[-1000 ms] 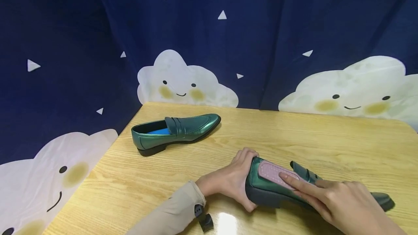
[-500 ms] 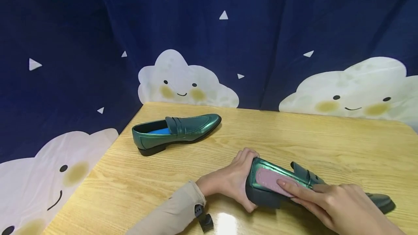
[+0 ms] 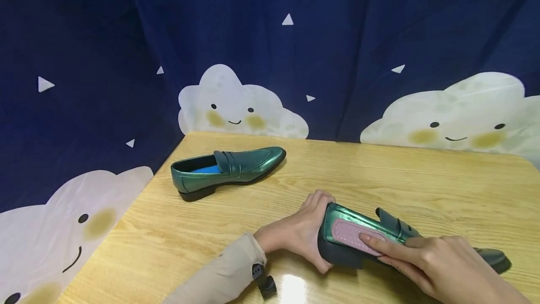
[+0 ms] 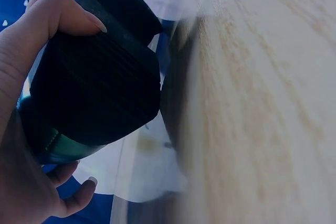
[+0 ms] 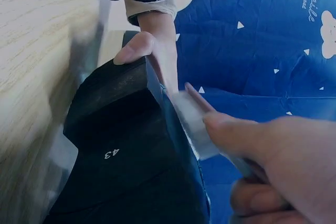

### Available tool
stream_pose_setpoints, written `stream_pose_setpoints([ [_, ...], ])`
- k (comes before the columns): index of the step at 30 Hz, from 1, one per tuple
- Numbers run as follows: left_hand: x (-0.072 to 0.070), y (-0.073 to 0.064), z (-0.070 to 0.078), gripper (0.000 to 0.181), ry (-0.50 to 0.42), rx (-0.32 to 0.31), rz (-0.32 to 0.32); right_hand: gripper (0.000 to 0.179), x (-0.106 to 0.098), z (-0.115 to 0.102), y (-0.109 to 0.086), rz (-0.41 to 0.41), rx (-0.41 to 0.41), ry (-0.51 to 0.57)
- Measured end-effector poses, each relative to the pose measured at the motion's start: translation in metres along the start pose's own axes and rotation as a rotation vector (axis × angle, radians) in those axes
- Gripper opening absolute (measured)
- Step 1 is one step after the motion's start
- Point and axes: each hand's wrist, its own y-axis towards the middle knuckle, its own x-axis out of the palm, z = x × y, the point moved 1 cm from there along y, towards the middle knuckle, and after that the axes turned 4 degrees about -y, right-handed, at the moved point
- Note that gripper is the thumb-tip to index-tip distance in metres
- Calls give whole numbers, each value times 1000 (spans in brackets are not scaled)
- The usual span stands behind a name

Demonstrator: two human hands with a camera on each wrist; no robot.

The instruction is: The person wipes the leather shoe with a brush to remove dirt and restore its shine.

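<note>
A green metallic loafer [image 3: 358, 217] with a black sole lies tipped on its side in the head view, toe pointing right. My left hand [image 3: 305, 229] grips its heel, thumb on the black heel block [image 4: 100, 87]. My right hand [image 3: 447, 262] pinches a pink, dotted-backed brush [image 3: 352, 233] against the shoe's side near the heel. In the right wrist view, a pale, blurred layer, apparently bristles [image 5: 194, 124], lies between its pink back and the shoe. The right fingers hide part of the shoe's middle.
A matching green loafer [image 3: 249, 163], with a blue insole [image 3: 206, 170], stands upright on the wooden table [image 3: 202, 238] at the back left. A black strap device [image 3: 263, 281] sits on the left sleeve. A dark blue curtain [image 3: 329, 36] hangs behind the table.
The brush has shifted down the shoe's side toward the sole, with a slight blur half a second ago. My left hand and both shoes have stayed nearly still.
</note>
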Motion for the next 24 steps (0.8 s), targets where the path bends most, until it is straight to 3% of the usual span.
stream_pose_setpoints([
  [7, 0, -1, 0, 111, -17, -25, -12, 51, -3, -1, -1, -15, 78, -61],
  [14, -1, 0, 1, 110, -6, -12, -12, 44, -2, -1, -1, -49, -12, 42],
  [19, -1, -1, 1, 110, -22, -24, -16, 46, -4, 0, -2, 18, 15, -30],
  [24, 0, 0, 2, 108, -12, -5, 5, 49, -5, -2, -2, -2, -3, -35],
])
